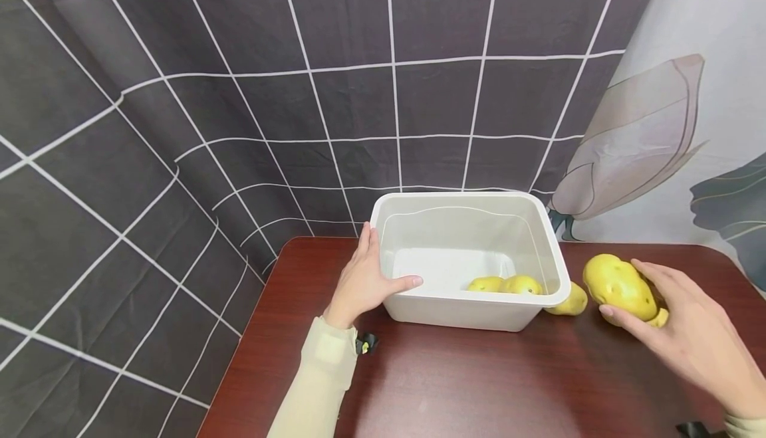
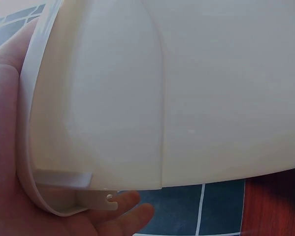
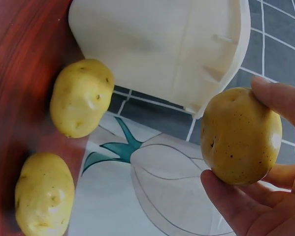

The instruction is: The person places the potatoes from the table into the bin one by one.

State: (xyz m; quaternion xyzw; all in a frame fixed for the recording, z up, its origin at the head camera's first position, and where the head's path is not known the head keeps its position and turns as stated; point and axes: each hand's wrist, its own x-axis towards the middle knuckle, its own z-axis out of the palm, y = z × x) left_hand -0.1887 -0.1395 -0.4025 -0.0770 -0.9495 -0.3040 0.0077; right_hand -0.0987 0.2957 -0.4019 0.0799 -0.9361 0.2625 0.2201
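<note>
The left hand (image 1: 364, 280) held a white tub (image 1: 455, 313) containing two potatoes (image 1: 522, 284); beside it, the right hand (image 1: 700, 335) gripped another potato (image 1: 619, 285).

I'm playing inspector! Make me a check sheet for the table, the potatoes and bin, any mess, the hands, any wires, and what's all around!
Surface: red-brown table with a wood-grain look.
Job's things: pale bin with two potatoes showing inside; held potato; two loose potatoes on the table beside the bin.
Clutter: nothing seen.
Hands: left hand holds the bin's near left corner; right hand holds a potato; small black objects at both wrists.
Cables: nothing seen.
Surroundings: dark backdrop with white grid lines; light flowered backdrop on the right.
</note>
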